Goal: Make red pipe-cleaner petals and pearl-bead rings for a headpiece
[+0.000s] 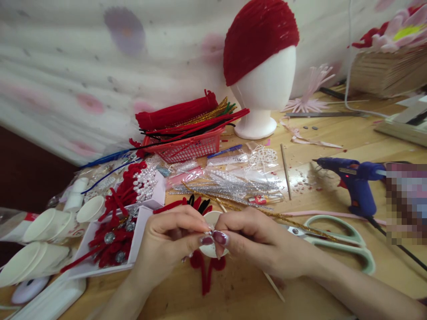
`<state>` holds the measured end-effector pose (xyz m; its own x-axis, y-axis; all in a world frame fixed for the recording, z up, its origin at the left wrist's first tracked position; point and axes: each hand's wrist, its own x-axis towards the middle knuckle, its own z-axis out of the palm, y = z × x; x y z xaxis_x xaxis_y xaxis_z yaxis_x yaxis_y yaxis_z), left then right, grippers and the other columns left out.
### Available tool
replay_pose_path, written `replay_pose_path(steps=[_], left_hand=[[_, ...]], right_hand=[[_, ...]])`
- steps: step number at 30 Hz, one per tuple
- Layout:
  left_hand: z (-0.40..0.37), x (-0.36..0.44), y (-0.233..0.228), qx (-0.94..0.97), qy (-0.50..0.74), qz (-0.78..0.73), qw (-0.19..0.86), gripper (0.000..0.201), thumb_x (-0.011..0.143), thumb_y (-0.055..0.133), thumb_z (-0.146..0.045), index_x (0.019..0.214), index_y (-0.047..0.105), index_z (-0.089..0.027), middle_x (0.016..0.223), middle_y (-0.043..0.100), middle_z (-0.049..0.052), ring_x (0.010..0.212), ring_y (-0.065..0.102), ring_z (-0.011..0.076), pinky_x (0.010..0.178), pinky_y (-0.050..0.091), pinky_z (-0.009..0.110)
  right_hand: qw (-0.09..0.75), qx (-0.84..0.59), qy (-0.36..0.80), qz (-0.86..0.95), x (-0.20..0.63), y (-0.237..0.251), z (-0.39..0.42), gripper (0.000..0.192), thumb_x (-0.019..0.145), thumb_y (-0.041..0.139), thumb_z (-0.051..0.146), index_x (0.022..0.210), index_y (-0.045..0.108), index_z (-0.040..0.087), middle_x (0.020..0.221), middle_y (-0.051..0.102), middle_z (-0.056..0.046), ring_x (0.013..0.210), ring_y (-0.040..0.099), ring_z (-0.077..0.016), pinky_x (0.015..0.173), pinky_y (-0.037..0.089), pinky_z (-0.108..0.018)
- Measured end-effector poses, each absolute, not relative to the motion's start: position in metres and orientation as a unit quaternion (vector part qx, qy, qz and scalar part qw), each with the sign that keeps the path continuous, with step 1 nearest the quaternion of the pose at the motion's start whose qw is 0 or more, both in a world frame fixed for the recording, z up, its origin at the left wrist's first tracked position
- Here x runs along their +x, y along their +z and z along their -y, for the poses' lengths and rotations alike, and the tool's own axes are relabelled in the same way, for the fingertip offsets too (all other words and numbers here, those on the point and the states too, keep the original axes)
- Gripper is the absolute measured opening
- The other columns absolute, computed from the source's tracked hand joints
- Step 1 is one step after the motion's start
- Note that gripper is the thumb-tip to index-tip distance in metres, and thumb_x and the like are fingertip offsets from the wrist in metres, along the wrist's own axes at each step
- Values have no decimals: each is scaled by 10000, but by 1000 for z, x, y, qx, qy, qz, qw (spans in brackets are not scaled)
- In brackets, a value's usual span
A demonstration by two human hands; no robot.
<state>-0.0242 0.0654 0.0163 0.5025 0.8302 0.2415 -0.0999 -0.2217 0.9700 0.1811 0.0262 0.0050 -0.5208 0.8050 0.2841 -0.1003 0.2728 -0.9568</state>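
Both hands meet near the front middle of the table, thumb tips almost touching. My left hand [175, 235] is closed in a pinch, and so is my right hand [255, 238]. Between the fingertips is something small and silvery, too small to name. Directly under the fingers sits a white paper cup [217, 218], partly hidden by them. Red curled pipe-cleaner pieces [208, 275] lie below the hands on the wood. Just right of my right hand rest green-handled scissors [362, 255], and a thin wooden stick [274, 286] lies under the right wrist.
A blue glue gun [358, 182] with a lit red light stands at right. White boxes [142, 231] of red pieces and pearl beads are at left, near paper cups [43, 262]. Behind are a red basket [190, 146] of pipe cleaners and a white foam head [267, 84] with a red cap.
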Motion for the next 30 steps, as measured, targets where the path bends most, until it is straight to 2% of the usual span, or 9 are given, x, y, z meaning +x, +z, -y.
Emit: replay_pose_path(steps=[10, 16, 22, 27, 30], left_hand=[[-68, -23, 23, 693, 395, -293, 527, 233, 731, 811, -71, 790, 828, -295, 730, 759, -29, 647, 680, 86, 564, 529, 114], [-65, -25, 37, 785, 366, -307, 395, 230, 753, 778, -51, 813, 821, -269, 752, 765, -21, 654, 692, 98, 568, 532, 124], [-62, -21, 44, 828, 364, -300, 303, 248, 761, 762, -19, 834, 812, -251, 786, 780, -25, 697, 719, 99, 607, 547, 111], [-61, -18, 45, 817, 380, -304, 309, 266, 752, 774, -20, 834, 818, -269, 788, 782, -33, 711, 714, 92, 656, 553, 109], [-65, -17, 42, 783, 392, -318, 363, 262, 737, 790, -32, 814, 825, -280, 782, 782, -24, 714, 715, 101, 644, 554, 114]], right_hand=[[406, -268, 548, 681, 182, 5, -26, 279, 1029, 463, 278, 816, 600, 160, 717, 512, 36, 642, 448, -94, 609, 379, -210], [393, -287, 556, 673, 183, 5, -25, 378, 1076, 383, 361, 875, 633, 159, 722, 487, 34, 658, 449, -96, 621, 369, -221], [404, -307, 561, 654, 181, 2, -25, 437, 1075, 371, 446, 828, 597, 165, 687, 436, 45, 616, 390, -93, 579, 333, -224], [430, -301, 587, 617, 180, -1, -25, 450, 1062, 395, 478, 768, 546, 172, 653, 366, 59, 582, 318, -94, 528, 285, -225], [447, -295, 590, 604, 179, -2, -25, 436, 1058, 415, 467, 784, 574, 168, 649, 358, 62, 576, 311, -95, 521, 269, -228]])
